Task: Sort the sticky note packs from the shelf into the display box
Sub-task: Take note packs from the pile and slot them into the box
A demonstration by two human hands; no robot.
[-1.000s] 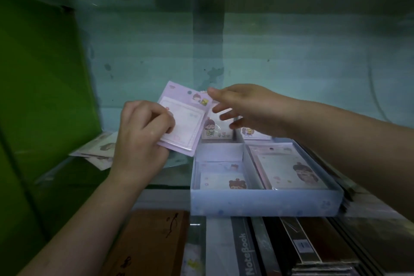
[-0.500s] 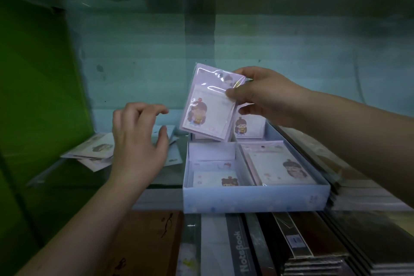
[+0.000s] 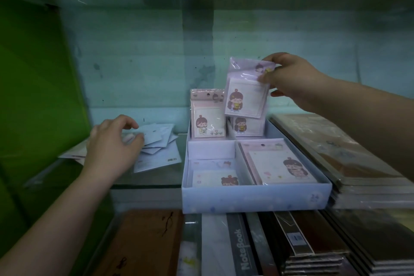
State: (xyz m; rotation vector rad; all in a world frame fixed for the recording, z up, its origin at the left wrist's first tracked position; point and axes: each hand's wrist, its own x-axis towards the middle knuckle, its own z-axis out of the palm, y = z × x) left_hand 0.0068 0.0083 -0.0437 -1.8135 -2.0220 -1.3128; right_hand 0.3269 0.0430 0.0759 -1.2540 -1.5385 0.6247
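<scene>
Glass shelf (image 3: 154, 178) is backed by a pale teal wall (image 3: 291, 36); a green panel (image 3: 38, 87) is seen left of the display box (image 3: 255, 200). The box, pale blue with printed dots, is set on the shelf and split into compartments. Right of the box, a stack of wrapped brown notebooks (image 3: 349, 159) is seen. Below the box, further notebooks (image 3: 244, 248) are lined up, one labelled "NoteBook".

Right hand (image 3: 291, 80) is raised over the box's back right compartment, thumb and fingers pinched on the top corner of a held sticky note pack (image 3: 246, 94). The pack is upright, slightly tilted, hanging just above a standing pack (image 3: 247, 126) in that compartment. Left hand (image 3: 112, 143) is extended left of the box, fingers curled down and resting on the loose pile of packs (image 3: 156, 143) on the shelf; whether a pack is gripped cannot be told.

Held pack: clear sleeve, lilac header, white pad, cartoon girl printed at lower left. Another upright pack (image 3: 207, 116) is seen in the back left compartment; flat packs are laid in the front left (image 3: 215, 177) and front right (image 3: 280, 161) compartments.
</scene>
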